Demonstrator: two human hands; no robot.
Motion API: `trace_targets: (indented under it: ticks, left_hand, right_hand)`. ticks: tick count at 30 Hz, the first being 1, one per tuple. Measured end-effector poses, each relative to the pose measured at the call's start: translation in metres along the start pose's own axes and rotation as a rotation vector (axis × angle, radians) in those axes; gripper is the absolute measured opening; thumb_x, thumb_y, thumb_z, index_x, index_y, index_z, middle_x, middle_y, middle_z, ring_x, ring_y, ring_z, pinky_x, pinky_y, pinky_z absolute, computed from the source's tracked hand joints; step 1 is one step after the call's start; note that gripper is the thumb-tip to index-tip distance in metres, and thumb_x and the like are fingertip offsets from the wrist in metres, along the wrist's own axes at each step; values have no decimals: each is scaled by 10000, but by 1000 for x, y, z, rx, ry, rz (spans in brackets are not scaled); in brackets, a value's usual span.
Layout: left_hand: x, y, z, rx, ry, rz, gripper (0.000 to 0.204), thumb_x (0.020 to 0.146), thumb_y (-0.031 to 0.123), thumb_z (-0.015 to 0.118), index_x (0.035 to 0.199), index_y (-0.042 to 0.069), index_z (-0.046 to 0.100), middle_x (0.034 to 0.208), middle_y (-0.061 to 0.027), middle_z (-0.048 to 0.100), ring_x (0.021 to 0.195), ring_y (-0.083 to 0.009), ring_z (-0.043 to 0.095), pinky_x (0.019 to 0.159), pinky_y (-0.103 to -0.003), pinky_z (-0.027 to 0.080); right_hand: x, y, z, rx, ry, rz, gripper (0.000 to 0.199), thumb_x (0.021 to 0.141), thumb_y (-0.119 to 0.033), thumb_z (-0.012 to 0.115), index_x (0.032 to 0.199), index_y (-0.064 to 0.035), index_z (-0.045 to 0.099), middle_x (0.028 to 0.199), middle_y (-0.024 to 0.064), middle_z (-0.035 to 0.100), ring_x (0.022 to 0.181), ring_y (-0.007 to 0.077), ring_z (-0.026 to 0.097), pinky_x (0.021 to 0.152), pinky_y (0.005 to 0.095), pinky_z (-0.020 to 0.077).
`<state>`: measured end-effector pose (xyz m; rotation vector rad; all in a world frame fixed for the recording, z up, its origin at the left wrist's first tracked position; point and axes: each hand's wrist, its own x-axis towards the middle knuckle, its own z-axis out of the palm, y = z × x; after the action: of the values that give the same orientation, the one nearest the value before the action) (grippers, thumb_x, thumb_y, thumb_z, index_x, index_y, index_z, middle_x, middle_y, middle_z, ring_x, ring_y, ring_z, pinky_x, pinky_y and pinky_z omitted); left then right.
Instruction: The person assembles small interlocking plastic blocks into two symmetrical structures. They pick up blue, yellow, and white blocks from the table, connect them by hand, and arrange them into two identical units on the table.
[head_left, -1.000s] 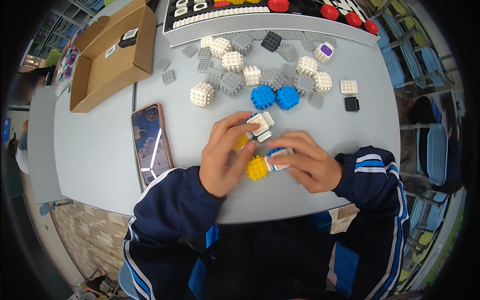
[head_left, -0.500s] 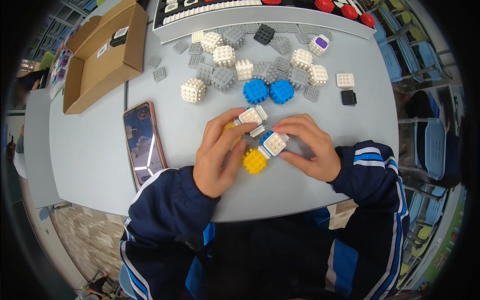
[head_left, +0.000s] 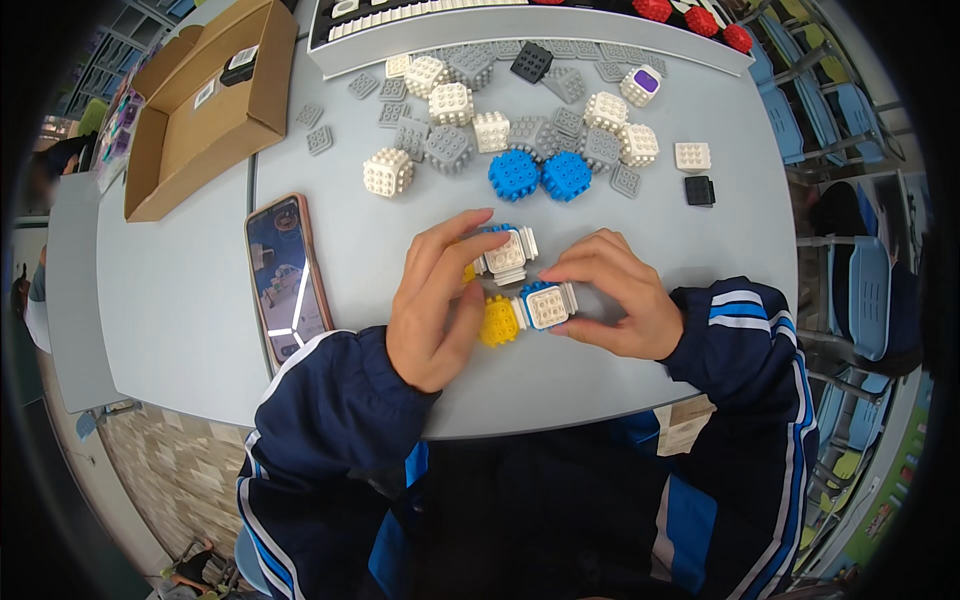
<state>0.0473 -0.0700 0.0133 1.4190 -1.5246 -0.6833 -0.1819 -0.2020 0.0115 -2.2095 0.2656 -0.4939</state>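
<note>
**Two hands on studded blocks at the near edge of the bench**

Head view: The left hand [head_left: 437,300] lies on the grey bench [head_left: 180,300], its fingers reaching right to pinch a white-and-blue block [head_left: 505,253]; its grip is closed on that block. A yellow block [head_left: 497,321] sits just beside its palm. The right hand [head_left: 612,296] has a narrow grip holding a second white-and-blue block [head_left: 548,304], which touches the yellow one.

To the left, a phone [head_left: 286,278] in a reddish case lies face up, its lower end near the left sleeve. At far left, an open brown cardboard box [head_left: 200,110] carries small white labels and a dark item at its far end. Beyond the hands lie two blue blocks [head_left: 540,175], a lone white block [head_left: 388,171], and a loose heap of white and grey pieces [head_left: 520,110]. A long tray [head_left: 520,25] runs along the far edge.

Bare bench shows between phone and box, and right of the right hand up to the curved edge.
</note>
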Motion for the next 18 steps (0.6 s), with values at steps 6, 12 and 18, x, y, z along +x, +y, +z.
trace_targets:
  ticks: [6,12,18]
  left_hand:
    - [-1,0,-1,15,3,-26,515,848,-97,479,1340,-4,600,1456,-223,522,1367,-348,504,1151,-410,369]
    - [0,0,-1,127,34,29,541,776,-77,523,1291,37,640,1406,-185,555,1226,-355,535,1111,-435,341]
    - [1,2,-6,257,-6,89,492,834,-25,536,1308,50,643,1426,-186,544,1214,-346,526,1107,-450,314]
  right_hand:
    - [1,-1,-3,-24,-87,-46,545,757,-131,873,1260,-90,667,1136,80,607,1057,291,569,946,395,415]
    - [-3,-2,1,141,-41,10,733,792,-183,880,1434,-81,541,1340,145,537,1247,336,524,1096,441,388]
    - [3,-2,-4,101,-102,-7,906,804,-266,883,1537,-40,401,1508,181,463,1388,381,431,1150,466,357]
